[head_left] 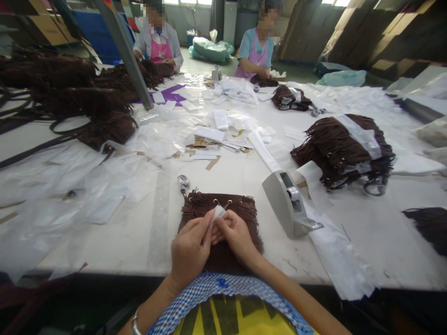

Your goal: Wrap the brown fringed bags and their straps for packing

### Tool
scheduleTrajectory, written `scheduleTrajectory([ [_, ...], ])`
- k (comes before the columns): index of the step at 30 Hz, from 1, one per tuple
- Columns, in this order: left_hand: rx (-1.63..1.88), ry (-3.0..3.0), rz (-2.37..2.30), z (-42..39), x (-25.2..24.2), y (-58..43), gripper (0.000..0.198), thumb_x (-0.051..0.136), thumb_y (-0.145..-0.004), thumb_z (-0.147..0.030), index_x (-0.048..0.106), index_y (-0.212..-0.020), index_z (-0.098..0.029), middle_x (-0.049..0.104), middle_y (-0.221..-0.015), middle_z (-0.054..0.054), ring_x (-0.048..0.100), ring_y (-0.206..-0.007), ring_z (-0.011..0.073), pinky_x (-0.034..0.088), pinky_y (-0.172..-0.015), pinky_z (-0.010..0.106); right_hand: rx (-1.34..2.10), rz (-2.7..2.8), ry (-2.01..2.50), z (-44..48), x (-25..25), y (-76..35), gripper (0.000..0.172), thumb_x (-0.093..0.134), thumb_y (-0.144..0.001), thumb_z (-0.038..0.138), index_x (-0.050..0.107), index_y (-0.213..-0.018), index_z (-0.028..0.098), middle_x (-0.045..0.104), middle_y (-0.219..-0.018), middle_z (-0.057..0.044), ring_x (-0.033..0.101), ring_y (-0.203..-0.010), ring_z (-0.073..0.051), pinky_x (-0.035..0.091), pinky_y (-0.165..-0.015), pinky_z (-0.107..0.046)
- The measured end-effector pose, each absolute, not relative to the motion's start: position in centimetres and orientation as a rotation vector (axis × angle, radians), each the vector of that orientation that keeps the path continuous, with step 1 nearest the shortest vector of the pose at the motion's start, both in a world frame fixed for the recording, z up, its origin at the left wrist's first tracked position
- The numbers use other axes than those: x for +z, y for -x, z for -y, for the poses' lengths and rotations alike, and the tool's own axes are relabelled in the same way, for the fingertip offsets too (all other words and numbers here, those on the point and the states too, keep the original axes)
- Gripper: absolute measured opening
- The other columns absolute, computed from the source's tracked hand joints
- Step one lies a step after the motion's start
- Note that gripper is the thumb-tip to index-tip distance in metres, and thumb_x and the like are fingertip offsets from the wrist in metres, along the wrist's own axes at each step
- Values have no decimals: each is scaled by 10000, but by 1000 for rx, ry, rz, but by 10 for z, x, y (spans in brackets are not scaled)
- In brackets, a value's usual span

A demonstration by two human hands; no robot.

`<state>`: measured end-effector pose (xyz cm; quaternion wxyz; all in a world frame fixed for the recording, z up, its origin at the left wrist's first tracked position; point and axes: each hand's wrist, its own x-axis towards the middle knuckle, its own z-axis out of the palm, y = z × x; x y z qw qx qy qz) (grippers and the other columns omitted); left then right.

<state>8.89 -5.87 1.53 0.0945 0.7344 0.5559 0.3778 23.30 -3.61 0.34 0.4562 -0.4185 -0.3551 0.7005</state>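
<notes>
A dark brown fringed bag [240,204] with metal eyelets lies flat at the table's front edge, before my body. Over its upper middle, my left hand [193,239] and my right hand [235,232] meet, fingertips pinched together. Between them is a small white piece [219,211], paper or tape; which I cannot tell. Both hands are closed on it, one from each side. Part of the bag is hidden beneath them. At the bag's upper left corner lies a shiny metal clasp or wrapped end [183,182].
A grey tape dispenser [288,204] stands right of the bag, beside white wrapping strips [338,256]. Stacked fringed bags [344,149] lie farther right. Clear plastic sleeves [70,195] spread on the left. A metal post [125,51] rises at left. Two people in pink aprons work across the table.
</notes>
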Motion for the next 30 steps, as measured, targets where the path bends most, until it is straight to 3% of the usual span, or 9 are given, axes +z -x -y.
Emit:
scheduleTrajectory([
  [7, 1074, -2190, -1473, 63, 20, -88, 480, 526, -914, -181, 517, -1390, -240, 667, -1203, 92, 633, -1070, 220, 499, -924, 317, 1688, 882, 1064, 36, 7, -234, 378, 717, -797, 515, 529, -821, 188, 648, -698, 26, 661, -596, -136, 582, -562, -238],
  [12, 1074, -1672, -1559, 54, 35, -83, 412, 541, -937, -311, 525, -1347, -264, 721, -1018, 21, 679, -907, 167, 528, -843, 274, 1702, 877, 1034, 36, 7, -238, 378, 666, -840, 523, 529, -821, 171, 671, -653, -4, 656, -534, -130, 565, -533, -230],
  [16, 1055, -1536, -1622, 41, 35, -78, 431, 659, -838, -412, 604, -1222, -221, 684, -1104, 67, 663, -962, 210, 545, -752, 281, 1662, 905, 1074, 34, 7, -242, 395, 682, -819, 533, 541, -815, 164, 678, -646, -9, 654, -516, -123, 550, -517, -215],
  [21, 879, -1124, -1259, 33, 27, -81, 545, 759, -724, -420, 572, -1162, -156, 696, -1104, 109, 678, -1001, 232, 559, -824, 304, 1662, 890, 1068, 33, 4, -241, 419, 717, -767, 554, 549, -793, 172, 656, -615, 19, 634, -483, -114, 538, -492, -214],
  [24, 808, -954, -1211, 32, 28, -85, 624, 811, -670, -411, 547, -1177, -160, 721, -1060, 102, 696, -960, 234, 569, -779, 286, 1676, 997, 1094, 35, 11, -252, 415, 702, -769, 570, 590, -801, 171, 653, -618, 14, 634, -484, -129, 533, -480, -235],
  [27, 774, -841, -1237, 33, 27, -87, 638, 842, -639, -375, 561, -1177, -180, 736, -1034, 84, 706, -933, 227, 572, -747, 253, 1307, 1273, 1272, 41, 29, -289, 327, 625, -867, 505, 683, -884, 183, 710, -759, -31, 687, -639, -160, 570, -627, -287],
  [30, 779, -795, -1253, 32, 21, -86, 589, 844, -645, -322, 587, -1159, -194, 743, -1022, 67, 706, -952, 221, 575, -776, 245, 536, 1398, 1550, 50, 46, -352, 254, 571, -926, 407, 716, -1034, 229, 720, -1069, -73, 663, -1013, -210, 492, -967, -369],
])
